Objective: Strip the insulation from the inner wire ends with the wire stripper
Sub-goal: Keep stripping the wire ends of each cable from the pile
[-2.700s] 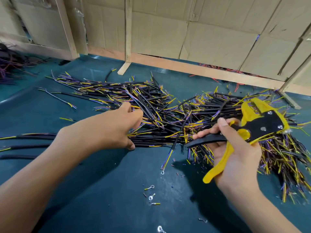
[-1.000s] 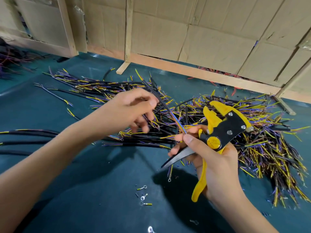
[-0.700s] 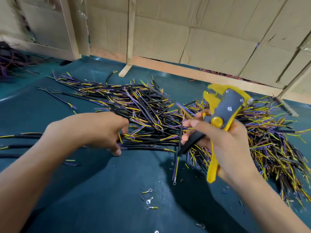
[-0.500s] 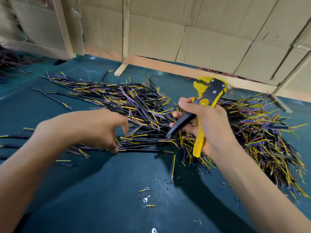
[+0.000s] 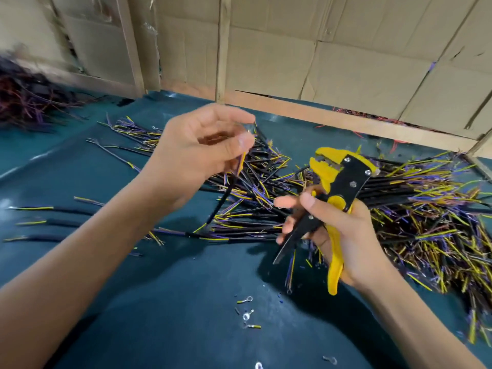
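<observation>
My left hand [image 5: 197, 153] is raised above the table and pinches one black cable [image 5: 223, 195] by its yellow and purple inner wire ends; the cable hangs down and left of the pile. My right hand [image 5: 343, 235] grips the yellow and black wire stripper [image 5: 338, 182] by its handles, jaws pointing up and left, apart from the held cable. A large pile of black cables [image 5: 399, 209] with yellow and purple inner wires lies spread across the dark teal table [image 5: 173, 302] behind both hands.
Small ring terminals [image 5: 247, 312] and insulation scraps lie on the table near the front. A few separate cables [image 5: 53, 222] lie at the left. A dark tangle of wires [image 5: 26, 99] sits at the far left. Cardboard panels and wooden slats [image 5: 292, 62] wall off the back.
My left hand has risen from the pile with one cable pinched in its fingers. My right hand with the stripper has dropped lower and to the right.
</observation>
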